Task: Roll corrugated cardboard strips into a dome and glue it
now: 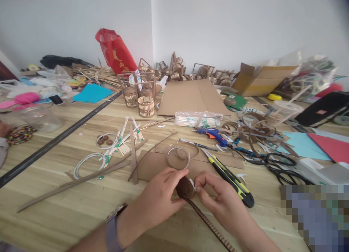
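Note:
My left hand [160, 194], with a watch on its wrist, is closed round a small dark brown coil [184, 188] of ribbed strip, thumb below and fingers above. From the coil a long ribbed tail [208, 224] runs down to the bottom edge. At the coil's right side my right hand [216, 190] pinches a small white piece [193, 184], maybe tape or paper, whose kind I cannot make out. Just beyond my hands, a loose pale ring of strip [178, 158] rests on a cardboard piece [148, 164]. A yellow-black utility knife [230, 177] lies right of my right hand.
A blue glue gun [212, 134], a pen [197, 144] and black-handled scissors [283, 168] lie to the right. Small slatted baskets [146, 106] stand behind. White rings [88, 166] and wooden strips [73, 183] are on the left. Another person's sleeve cuff [20, 134] shows at the left edge.

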A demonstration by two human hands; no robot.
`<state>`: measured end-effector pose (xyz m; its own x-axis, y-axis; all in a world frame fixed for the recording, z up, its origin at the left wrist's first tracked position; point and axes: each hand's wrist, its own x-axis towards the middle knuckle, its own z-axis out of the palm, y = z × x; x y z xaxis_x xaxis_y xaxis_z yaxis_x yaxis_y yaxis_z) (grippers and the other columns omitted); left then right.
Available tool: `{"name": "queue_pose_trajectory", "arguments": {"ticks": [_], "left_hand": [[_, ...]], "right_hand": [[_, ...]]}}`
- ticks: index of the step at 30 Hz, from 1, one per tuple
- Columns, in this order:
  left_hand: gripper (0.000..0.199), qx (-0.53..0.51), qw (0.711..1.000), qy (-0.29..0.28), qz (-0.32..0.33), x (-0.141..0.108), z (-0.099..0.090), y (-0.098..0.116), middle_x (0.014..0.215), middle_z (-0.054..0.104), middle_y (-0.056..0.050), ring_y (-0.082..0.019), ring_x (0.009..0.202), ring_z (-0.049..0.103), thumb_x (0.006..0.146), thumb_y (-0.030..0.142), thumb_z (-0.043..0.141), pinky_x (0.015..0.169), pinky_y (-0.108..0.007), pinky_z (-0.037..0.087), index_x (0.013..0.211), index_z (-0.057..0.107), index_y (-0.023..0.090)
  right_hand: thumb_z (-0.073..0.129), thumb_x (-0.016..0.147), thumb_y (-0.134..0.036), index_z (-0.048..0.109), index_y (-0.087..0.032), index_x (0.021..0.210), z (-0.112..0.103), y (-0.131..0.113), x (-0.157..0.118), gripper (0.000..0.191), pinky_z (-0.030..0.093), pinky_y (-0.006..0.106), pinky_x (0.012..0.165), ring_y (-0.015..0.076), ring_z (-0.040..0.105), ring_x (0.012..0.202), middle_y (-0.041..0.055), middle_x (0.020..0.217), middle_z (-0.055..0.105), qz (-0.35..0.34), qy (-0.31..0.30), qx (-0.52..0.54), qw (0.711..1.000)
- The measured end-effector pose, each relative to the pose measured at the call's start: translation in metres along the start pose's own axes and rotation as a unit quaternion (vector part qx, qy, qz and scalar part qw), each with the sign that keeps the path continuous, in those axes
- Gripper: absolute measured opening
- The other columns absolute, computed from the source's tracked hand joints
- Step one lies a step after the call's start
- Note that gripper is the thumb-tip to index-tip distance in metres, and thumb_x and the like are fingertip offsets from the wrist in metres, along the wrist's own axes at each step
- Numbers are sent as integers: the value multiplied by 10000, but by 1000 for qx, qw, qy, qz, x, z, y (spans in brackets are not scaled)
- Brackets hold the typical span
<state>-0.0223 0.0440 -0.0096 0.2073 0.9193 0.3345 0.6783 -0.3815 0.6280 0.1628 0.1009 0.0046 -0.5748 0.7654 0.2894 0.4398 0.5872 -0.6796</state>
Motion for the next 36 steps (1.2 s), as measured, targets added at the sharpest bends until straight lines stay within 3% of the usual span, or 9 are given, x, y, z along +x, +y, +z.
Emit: {"name": "queue_pose_trajectory", "arguments": {"ticks": [5, 10, 17, 21, 24, 27, 31, 36], "left_hand": [[594, -73, 995, -40, -57, 0, -5, 6, 1162, 667, -100, -226, 1062, 642, 659, 79, 770, 936, -354, 533, 1207, 553, 150], [572, -105, 993, -36, -27, -3, -7, 8, 1200, 656, -95, -226, 1100, 625, 680, 93, 756, 972, -359, 506, 1209, 549, 168], [592, -108, 994, -18, -13, -5, -5, 5, 1182, 653, -83, -220, 1088, 623, 679, 25, 713, 963, -365, 501, 1219, 531, 189], [600, -103, 994, -23, -12, -5, -3, 4, 1161, 653, -82, -221, 1075, 622, 671, 13, 724, 962, -369, 498, 1213, 530, 185], [602, -98, 995, -18, -15, -4, -3, 3, 1153, 651, -77, -218, 1069, 620, 669, 2, 716, 965, -369, 497, 1211, 530, 185], [602, -98, 995, -20, -19, -2, -4, 3, 1152, 649, -75, -214, 1065, 620, 671, -10, 700, 962, -369, 499, 1213, 526, 185], [601, -93, 995, -22, -16, -2, -4, 3, 1151, 648, -82, -224, 1065, 619, 668, -10, 697, 958, -382, 499, 1212, 526, 182], [580, -93, 995, -23, -9, -2, -3, 2, 1140, 651, -82, -228, 1056, 623, 684, 19, 708, 944, -380, 501, 1207, 525, 193]], "right_hand": [[475, 810, -195, 557, -224, 663, -6, 2, 4, 171, 457, 255, 555, 163, 585, 589, -13, 616, 629, -28, 35, -37, 998], [474, 835, -258, 559, -232, 716, -18, 22, 8, 149, 417, 243, 467, 160, 582, 527, -9, 620, 647, 21, 100, -74, 992], [482, 813, -372, 606, -222, 785, -48, 60, 10, 197, 407, 301, 505, 214, 614, 539, 47, 628, 681, 128, 251, -235, 930], [482, 747, -297, 588, -221, 794, -60, 80, 9, 139, 414, 338, 564, 240, 617, 568, 68, 689, 694, 149, 246, -289, 913], [454, 721, -240, 558, -229, 743, -62, 88, 9, 107, 426, 366, 643, 271, 626, 722, 105, 806, 682, 135, 232, -308, 913], [435, 735, -224, 555, -233, 704, -61, 86, 9, 124, 411, 416, 736, 294, 609, 811, 106, 788, 663, 157, 232, -311, 908], [443, 808, -291, 635, -213, 812, -64, 78, 8, 208, 344, 492, 844, 324, 606, 869, 93, 689, 661, 206, 236, -305, 899], [389, 802, -255, 667, -192, 887, -72, 72, 10, 298, 333, 487, 831, 337, 585, 918, 125, 773, 672, 249, 269, -299, 881]]}}
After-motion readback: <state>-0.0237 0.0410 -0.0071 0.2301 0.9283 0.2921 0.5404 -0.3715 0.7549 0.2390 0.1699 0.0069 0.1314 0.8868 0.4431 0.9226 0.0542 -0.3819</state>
